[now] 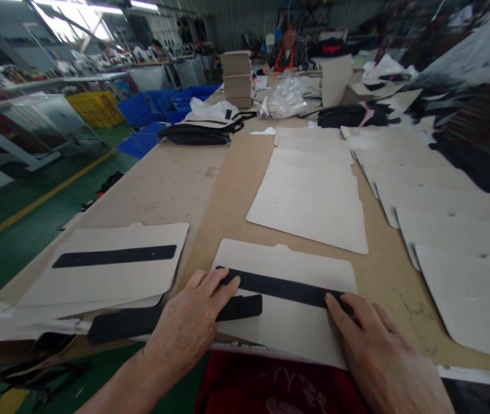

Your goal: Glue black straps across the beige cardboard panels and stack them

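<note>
Seen from the wearer's head, two bare hands work at the near edge of a brown tabletop [394, 287]. A dark strip [286, 287] lies across a pale board [299, 329], slanting slightly down to the right. The left hand [191, 319] grasps the strip's left end, its thumb and index finger close together there; the right hand [383, 348] has its fingers closed at the opposite end, the thumb on the strip. A second dark strip [124, 324] passes beneath the left hand, one end over the same board and the other near the tabletop's front edge. To the left, a small pile of pale boards [98, 287] carries a third dark strip [115, 256], lying flat. Beyond the board in hand is an overlapping column of pale boards [309, 198], and a longer fanned row [464, 264] runs along the right. Farther back are a black fabric piece [197, 135], a clear plastic bag [283, 96] and a tall brown stack [237, 79]. A co-worker in an orange apron [286, 57] sits at the far end. On the green floor at left are blue bins [137, 109] and a yellow crate [95, 109].
</note>
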Demonstrator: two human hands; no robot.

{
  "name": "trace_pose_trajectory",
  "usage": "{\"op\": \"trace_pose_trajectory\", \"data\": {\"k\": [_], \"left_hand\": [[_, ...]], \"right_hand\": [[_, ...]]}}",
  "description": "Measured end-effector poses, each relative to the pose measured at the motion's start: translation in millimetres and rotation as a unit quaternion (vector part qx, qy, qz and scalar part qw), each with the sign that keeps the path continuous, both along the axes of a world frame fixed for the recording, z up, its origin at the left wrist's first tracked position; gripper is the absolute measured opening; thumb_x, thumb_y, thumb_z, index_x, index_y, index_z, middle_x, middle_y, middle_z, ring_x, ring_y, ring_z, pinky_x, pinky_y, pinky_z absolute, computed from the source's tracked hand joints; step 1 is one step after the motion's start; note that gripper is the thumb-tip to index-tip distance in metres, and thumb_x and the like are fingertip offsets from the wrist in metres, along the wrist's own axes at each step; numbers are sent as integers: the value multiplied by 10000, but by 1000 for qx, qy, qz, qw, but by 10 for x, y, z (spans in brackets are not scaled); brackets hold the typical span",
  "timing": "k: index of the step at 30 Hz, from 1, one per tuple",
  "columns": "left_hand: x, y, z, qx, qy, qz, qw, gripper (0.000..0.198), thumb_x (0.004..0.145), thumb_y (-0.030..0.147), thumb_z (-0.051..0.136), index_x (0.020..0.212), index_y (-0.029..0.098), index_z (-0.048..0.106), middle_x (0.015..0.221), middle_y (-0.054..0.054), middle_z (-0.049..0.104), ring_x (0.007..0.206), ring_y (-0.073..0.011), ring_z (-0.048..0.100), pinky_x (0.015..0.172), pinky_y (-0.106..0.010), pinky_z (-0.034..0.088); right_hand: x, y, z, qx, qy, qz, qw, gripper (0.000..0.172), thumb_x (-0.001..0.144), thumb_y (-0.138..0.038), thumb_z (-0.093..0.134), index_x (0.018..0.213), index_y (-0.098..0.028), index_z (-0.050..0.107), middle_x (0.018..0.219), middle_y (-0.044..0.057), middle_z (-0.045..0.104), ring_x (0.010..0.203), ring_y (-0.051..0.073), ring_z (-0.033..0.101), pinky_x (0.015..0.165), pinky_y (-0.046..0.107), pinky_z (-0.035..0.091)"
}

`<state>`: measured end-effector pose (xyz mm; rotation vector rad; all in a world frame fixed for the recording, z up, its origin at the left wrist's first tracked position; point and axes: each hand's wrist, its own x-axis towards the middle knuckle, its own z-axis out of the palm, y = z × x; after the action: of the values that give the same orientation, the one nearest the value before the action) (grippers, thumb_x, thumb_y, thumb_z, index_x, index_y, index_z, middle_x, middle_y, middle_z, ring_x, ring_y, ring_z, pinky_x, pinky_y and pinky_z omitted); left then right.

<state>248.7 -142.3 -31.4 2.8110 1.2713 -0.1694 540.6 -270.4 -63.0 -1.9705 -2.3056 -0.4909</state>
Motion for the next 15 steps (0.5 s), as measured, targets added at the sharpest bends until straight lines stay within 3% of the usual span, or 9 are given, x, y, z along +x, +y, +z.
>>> {"op": "trace_pose_trajectory", "data": {"k": [2, 6, 10, 13, 15], "left_hand": [[2, 3, -8, 1, 4, 2, 1000, 698, 749, -48, 424, 1398, 187, 530, 1411, -107, 498, 1207, -280, 446, 1053, -432, 434], [51, 7, 41, 4, 30, 3, 1000, 679, 782, -41, 411, 1403, 210, 522, 1409, -96, 503, 1203, -282, 457, 1029, -431, 463], [97, -15, 170, -16, 63, 5, 998, 619, 828, 3, 470, 1411, 206, 505, 1421, -94, 506, 1221, -287, 482, 1025, -423, 483], [74, -44, 262, -45, 58, -14, 997, 568, 877, 298, 642, 1415, 193, 491, 1438, -115, 508, 1286, -313, 477, 1073, -450, 455], [40, -74, 309, -81, 59, -26, 995, 804, 789, 593, 694, 1433, 171, 462, 1481, -155, 467, 1312, -345, 479, 1077, -473, 452]], "right_hand": [[-43, -1, 29, 5, -33, 9, 999, 595, 747, -20, 473, 1321, -152, 561, 1214, 130, 625, 971, 257, 633, 507, 267, 580], [-123, 84, 91, -1, -60, 58, 997, 517, 711, 13, 494, 1205, -62, 627, 1121, 156, 651, 916, 262, 620, 572, 319, 606], [-91, 208, 184, 26, -26, 107, 994, 429, 614, 6, 532, 992, -110, 698, 987, 116, 685, 843, 246, 628, 595, 333, 591], [47, 187, 196, 55, 0, 118, 991, 369, 706, -116, 557, 1048, -158, 689, 1025, 107, 701, 940, 275, 628, 729, 395, 585], [164, 106, 97, 81, 2, 157, 984, 366, 803, -240, 540, 1142, -170, 660, 1143, 120, 690, 1049, 286, 609, 789, 398, 565]]}}
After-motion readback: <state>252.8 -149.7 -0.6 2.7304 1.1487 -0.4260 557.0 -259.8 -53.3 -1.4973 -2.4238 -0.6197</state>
